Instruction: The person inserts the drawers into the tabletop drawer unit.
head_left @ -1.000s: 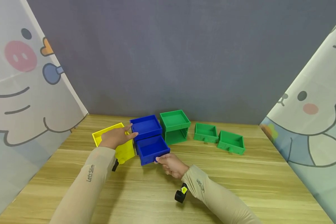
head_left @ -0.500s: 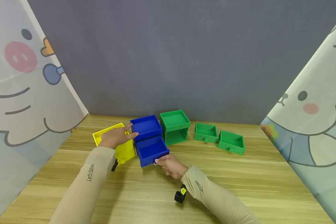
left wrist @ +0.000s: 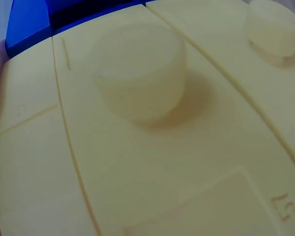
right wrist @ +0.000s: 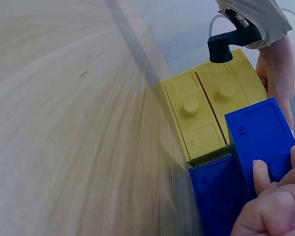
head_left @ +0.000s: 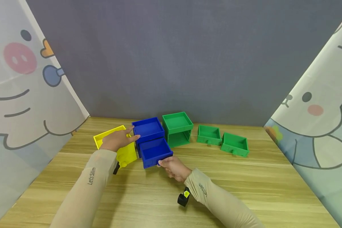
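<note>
My right hand (head_left: pixel 175 167) pinches the round knob (right wrist: pixel 280 165) on the front of a blue drawer (head_left: pixel 155 149). That upper drawer stands far out of the small blue cabinet (head_left: pixel 148 128), and its inside holds nothing. Below it, the lower blue drawer (right wrist: pixel 214 189) is in its slot. My left hand (head_left: pixel 117 139) lies over the yellow cabinet (head_left: pixel 127 155), its thumb and forefinger stretched to the blue cabinet's left edge. Both yellow drawers are in, and a yellow knob (left wrist: pixel 142 73) fills the left wrist view. The other left fingers are hidden.
To the right of the blue cabinet stands a green cabinet (head_left: pixel 178 123) with an open front. Two green drawers, one on the left (head_left: pixel 209 134) and one on the right (head_left: pixel 235 144), lie apart on the wooden table (head_left: pixel 262 186). A grey wall (head_left: pixel 174 63) rises behind.
The upper blue drawer and my right hand moved slightly toward me, then a little back up. My left hand stays where it was.
</note>
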`<state>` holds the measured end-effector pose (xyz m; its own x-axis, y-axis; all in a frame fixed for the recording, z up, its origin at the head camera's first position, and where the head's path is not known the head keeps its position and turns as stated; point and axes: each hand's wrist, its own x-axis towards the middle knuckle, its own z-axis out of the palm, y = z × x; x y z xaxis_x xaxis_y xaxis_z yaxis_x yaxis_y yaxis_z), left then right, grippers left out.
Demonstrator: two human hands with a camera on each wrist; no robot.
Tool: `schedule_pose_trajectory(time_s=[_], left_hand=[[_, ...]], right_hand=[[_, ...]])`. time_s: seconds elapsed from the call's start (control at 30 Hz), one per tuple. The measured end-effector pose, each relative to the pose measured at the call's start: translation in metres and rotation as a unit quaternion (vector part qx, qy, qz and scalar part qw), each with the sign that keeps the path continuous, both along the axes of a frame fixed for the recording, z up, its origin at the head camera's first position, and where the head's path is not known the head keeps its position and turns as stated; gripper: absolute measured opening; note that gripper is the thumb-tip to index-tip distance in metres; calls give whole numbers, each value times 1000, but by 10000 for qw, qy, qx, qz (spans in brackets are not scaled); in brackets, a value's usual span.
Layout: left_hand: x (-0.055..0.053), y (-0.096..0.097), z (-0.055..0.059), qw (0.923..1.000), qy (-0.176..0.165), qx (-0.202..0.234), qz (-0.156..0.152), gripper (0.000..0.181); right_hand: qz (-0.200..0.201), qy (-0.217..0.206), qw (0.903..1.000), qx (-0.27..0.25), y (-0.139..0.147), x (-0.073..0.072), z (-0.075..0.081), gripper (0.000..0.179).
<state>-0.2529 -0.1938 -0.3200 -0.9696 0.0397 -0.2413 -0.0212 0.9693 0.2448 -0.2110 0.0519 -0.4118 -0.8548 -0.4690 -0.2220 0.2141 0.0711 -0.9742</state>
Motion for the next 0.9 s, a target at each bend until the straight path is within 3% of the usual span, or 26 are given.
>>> schedule_pose_trajectory(time_s=[0.27, 0.9], left_hand=[[1, 1, 1, 10000, -23, 32, 14, 80], [1, 0, 1, 10000, -16, 56, -6, 82]], right_hand=[[-9, 209, 9997, 93, 0, 1, 0, 32], [-73, 239, 9996, 103, -3, 0, -2, 31]])
